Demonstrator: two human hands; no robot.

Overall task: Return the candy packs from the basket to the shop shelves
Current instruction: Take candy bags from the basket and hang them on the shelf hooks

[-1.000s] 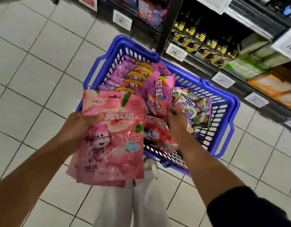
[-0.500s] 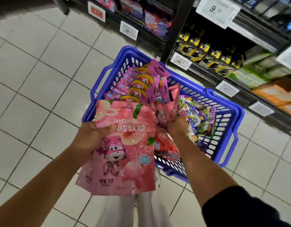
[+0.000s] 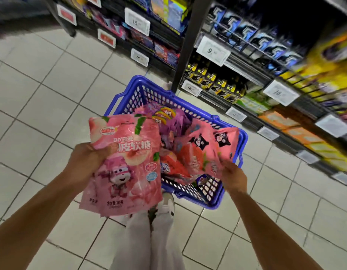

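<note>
Candy packs: a pink stack (image 3: 122, 164) gripped in the left hand (image 3: 86, 160), another pink pack (image 3: 205, 151) pinched by the right hand (image 3: 234, 177), both above the basket (image 3: 240, 137).

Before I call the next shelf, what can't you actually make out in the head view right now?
- Shelf stock at the right edge: smeared by motion blur, brands unreadable.
- Price tags: only leading digits legible, the rest too small.
- Basket contents underneath: covered by the pink peach candy packs in the left hand and the pink cartoon packs the right hand lifts.
- How many packs each hand holds: they overlap.
</note>
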